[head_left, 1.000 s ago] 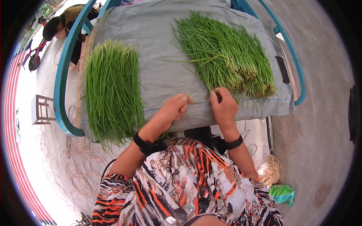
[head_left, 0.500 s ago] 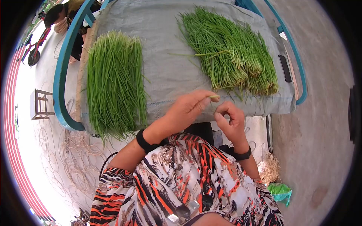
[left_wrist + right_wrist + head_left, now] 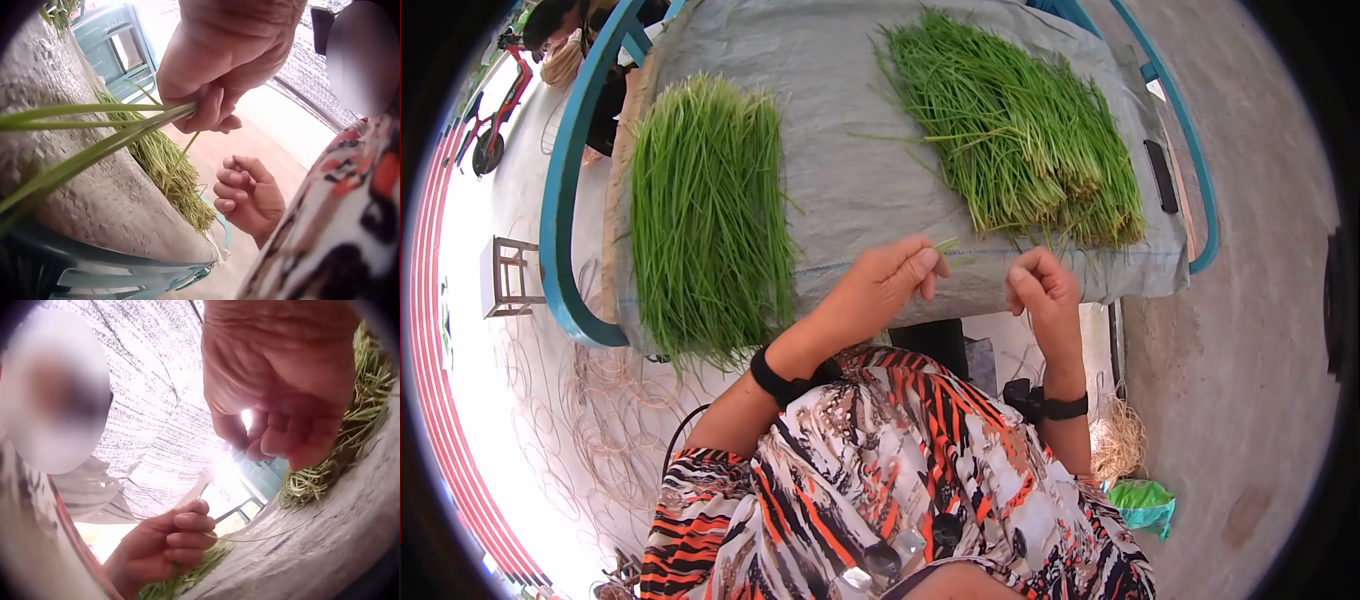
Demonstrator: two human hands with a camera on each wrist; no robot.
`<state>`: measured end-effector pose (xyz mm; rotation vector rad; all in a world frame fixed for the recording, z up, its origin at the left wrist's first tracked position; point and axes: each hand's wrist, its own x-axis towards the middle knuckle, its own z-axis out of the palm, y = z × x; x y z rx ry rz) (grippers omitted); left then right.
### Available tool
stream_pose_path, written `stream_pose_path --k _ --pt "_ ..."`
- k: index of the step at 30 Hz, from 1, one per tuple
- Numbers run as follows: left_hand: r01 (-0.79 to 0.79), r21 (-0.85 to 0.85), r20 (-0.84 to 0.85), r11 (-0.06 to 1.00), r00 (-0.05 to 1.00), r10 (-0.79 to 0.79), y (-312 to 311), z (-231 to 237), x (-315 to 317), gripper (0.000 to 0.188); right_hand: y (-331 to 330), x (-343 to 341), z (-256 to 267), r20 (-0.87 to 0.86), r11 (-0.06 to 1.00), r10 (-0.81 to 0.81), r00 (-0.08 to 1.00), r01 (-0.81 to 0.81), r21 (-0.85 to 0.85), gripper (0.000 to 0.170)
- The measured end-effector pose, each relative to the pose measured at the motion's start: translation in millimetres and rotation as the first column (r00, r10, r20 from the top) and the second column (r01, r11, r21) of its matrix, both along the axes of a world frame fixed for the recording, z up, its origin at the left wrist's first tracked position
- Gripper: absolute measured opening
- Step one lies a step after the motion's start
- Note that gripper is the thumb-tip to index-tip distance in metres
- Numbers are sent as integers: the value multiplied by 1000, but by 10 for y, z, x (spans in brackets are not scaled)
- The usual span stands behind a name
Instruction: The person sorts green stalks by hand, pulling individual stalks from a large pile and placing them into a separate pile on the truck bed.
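Note:
My left hand (image 3: 885, 280) pinches a few green chive stalks (image 3: 106, 150) between thumb and fingers. Their short ends poke out past the fingertips in the head view, and their long leaves run off leftward in the left wrist view. To the right, my right hand (image 3: 1050, 295) is raised near the front edge of the grey sheet (image 3: 840, 150), fingers curled and thumb close to the index finger. Nothing shows in its grasp. A neat pile of chives (image 3: 710, 220) lies left of my hands. Beyond my right hand is a thicker chive heap (image 3: 1010, 140), cut ends facing me.
Blue metal rails (image 3: 560, 210) flank the sheet-covered surface. A black phone-like object (image 3: 1160, 176) lies by the right edge. A stool (image 3: 510, 277) stands on the floor at left, near another person (image 3: 600, 110). Straw-coloured strands (image 3: 1118, 440) and a green bag (image 3: 1142, 505) sit at lower right.
My left hand moved right toward the right hand, then drew back slightly, stalks still pinched. My right hand left the heap's edge and shifted rightward, away from the left.

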<state>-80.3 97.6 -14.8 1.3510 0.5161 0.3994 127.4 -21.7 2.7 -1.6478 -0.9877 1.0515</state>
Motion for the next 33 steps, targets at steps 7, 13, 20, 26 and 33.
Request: stream_pose_path --k 7,13,20,26,33 --pt "-24 -129 78 991 996 34 104 -44 -47 35 35 -126 -61 681 999 52 730 -28 -47 15" --pt "-117 -82 123 990 984 127 132 -164 -36 35 457 -215 -210 802 986 -165 573 77 148 15" --pt "-217 -410 25 886 968 249 131 -108 -89 30 442 -115 -416 744 957 -275 608 100 272 10" --pt "-214 -115 2 970 977 215 97 -136 -35 29 120 -181 -159 317 961 -232 920 165 223 4" --pt "-298 552 239 779 951 194 30 25 109 18 -25 -273 72 244 966 87 966 -142 218 5"
